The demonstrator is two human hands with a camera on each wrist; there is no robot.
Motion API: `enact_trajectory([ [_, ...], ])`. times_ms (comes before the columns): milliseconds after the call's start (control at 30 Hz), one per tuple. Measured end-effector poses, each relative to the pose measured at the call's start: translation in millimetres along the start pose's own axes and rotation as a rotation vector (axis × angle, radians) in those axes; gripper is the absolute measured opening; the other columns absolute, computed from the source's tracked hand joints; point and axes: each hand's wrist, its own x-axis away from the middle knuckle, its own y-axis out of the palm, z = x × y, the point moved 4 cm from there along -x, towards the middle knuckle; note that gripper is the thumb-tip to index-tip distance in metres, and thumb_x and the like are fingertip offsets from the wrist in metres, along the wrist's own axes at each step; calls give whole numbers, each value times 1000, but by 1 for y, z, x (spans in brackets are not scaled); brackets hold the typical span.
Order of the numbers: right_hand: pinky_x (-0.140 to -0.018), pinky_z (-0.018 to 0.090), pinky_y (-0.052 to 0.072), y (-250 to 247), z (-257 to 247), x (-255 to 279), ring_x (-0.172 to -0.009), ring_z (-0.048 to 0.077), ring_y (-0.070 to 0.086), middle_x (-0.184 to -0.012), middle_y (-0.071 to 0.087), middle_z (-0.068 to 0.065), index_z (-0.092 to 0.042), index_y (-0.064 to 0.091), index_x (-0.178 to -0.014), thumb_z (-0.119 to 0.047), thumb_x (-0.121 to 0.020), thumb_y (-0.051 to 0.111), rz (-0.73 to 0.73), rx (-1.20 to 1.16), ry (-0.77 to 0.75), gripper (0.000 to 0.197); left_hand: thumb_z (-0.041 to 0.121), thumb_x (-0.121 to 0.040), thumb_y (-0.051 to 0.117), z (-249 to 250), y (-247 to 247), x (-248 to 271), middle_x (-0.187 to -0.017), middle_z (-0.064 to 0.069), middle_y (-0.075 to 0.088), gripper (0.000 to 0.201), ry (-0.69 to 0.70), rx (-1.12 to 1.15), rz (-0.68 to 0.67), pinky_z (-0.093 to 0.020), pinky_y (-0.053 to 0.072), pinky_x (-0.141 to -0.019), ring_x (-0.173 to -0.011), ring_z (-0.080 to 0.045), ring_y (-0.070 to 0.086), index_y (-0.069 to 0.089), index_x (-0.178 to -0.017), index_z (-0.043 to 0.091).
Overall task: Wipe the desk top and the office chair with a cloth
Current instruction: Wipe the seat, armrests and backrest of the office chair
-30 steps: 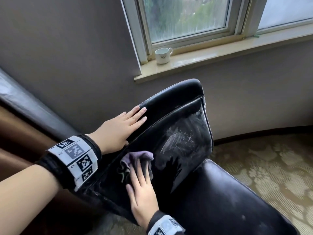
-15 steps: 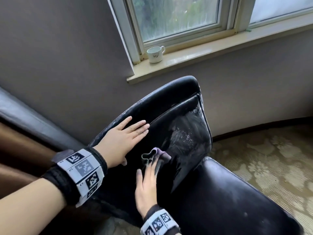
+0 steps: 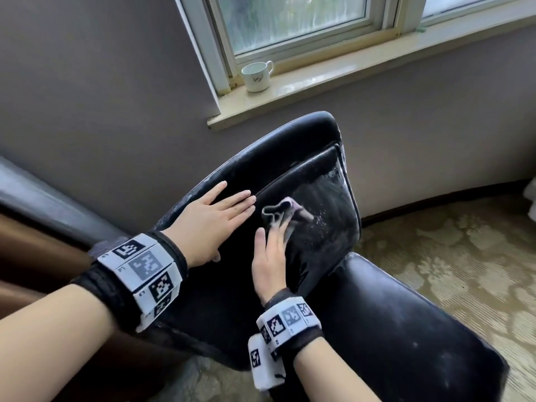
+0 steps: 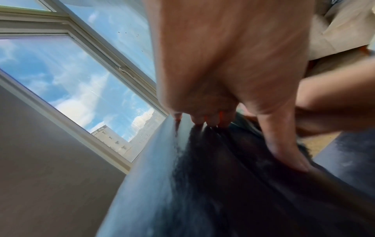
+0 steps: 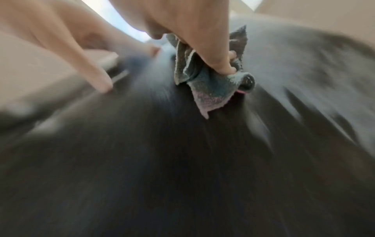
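Note:
A black leather office chair fills the middle of the head view, its glossy backrest (image 3: pixel 324 221) tilted toward the window and its dusty seat (image 3: pixel 391 320) lower right. My left hand (image 3: pixel 220 216) lies flat with straight fingers on the backrest's upper left rim; the left wrist view shows that left hand (image 4: pixel 223 64) resting on the dark leather (image 4: pixel 182 192). My right hand (image 3: pixel 272 230) presses a bunched grey-purple cloth (image 3: pixel 278 208) against the backrest panel, thumb held apart. Though blurred, the right wrist view shows the cloth (image 5: pixel 209 89) crumpled under my fingers (image 5: pixel 221 64).
A white cup (image 3: pixel 256 75) stands on the windowsill (image 3: pixel 362 68) above the chair. A grey wall runs behind it. Patterned carpet (image 3: pixel 452 245) lies to the right. A dark padded band (image 3: pixel 34 192) over brown wood is at the left. Something white (image 3: pixel 531 198) shows at the right edge.
My right hand has slid the cloth up the backrest panel, from its lower part to level with the left fingertips. The left hand has stayed flat on the rim.

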Motion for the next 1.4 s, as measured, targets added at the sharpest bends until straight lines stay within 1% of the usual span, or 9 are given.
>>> enact_trajectory([
  [133,-117,27,-7,-4,3,-15,-142,7,-15,-152,-16,-18,-31,1,-146,-34,-96,25,114,32,-78,55,41,-82,64,4,-10,-9,-157,-2,-18,105,38,-49,-8,-40,-21,-108,-142,-12,-21,-13,-149,14],
  [333,-119,37,-3,5,60,18,-141,11,-21,-149,-23,-16,-32,-15,-138,-30,-101,31,49,17,282,59,47,-77,68,8,-14,-32,-153,-4,-27,118,68,-115,-43,-40,-21,-109,-142,-14,-22,-21,-146,11],
  [533,-115,18,-12,-5,-2,-23,-143,6,-18,-150,-16,-27,-34,-6,-146,-43,-97,22,116,45,-169,57,49,-73,70,8,-18,-43,-156,-6,-19,119,128,-140,-59,-40,-22,-108,-140,-14,-23,-14,-148,10],
  [633,-115,15,-5,-5,67,-8,-144,4,-6,-157,-3,-10,-23,7,-150,-47,-91,29,191,11,103,68,48,-76,69,7,-16,-47,-152,-6,-30,122,133,-137,-77,-40,-23,-109,-130,-12,-31,-25,-144,10],
  [733,-119,29,2,-3,107,8,-145,11,-3,-159,3,2,-16,13,-150,-54,-91,27,110,-47,403,71,50,-76,68,6,-15,-49,-149,-4,-35,123,154,-123,-88,-39,-23,-110,-134,-11,-31,-30,-141,12],
  [867,-116,24,-11,-17,35,-24,-141,6,-22,-153,-20,-14,-29,-8,-145,-38,-99,24,120,-92,101,57,53,-73,69,5,-18,-52,-149,-3,-35,126,164,-128,-79,-38,-24,-109,-134,-11,-31,-29,-141,13],
  [967,-116,22,-13,-18,2,-40,-140,1,-23,-150,-16,-25,-33,-6,-143,-37,-98,25,135,-15,-122,54,52,-70,71,6,-18,-53,-151,-3,-30,127,162,-135,-70,-38,-24,-108,-131,-10,-31,-25,-143,13],
  [1200,-119,45,-1,-23,68,-16,-140,8,-21,-151,-22,-23,-35,-5,-148,-30,-100,33,98,81,161,61,54,-73,68,6,-18,-52,-150,-1,-34,125,143,-141,-71,-38,-22,-110,-134,-10,-30,-27,-144,14],
  [1400,-118,37,-7,-33,32,-29,-143,11,-20,-152,-13,-21,-32,-1,-147,-36,-100,24,123,41,-51,53,54,-78,64,13,-19,-49,-149,-4,-36,120,113,-197,-105,-40,-18,-113,-135,-12,-29,-30,-141,13],
])
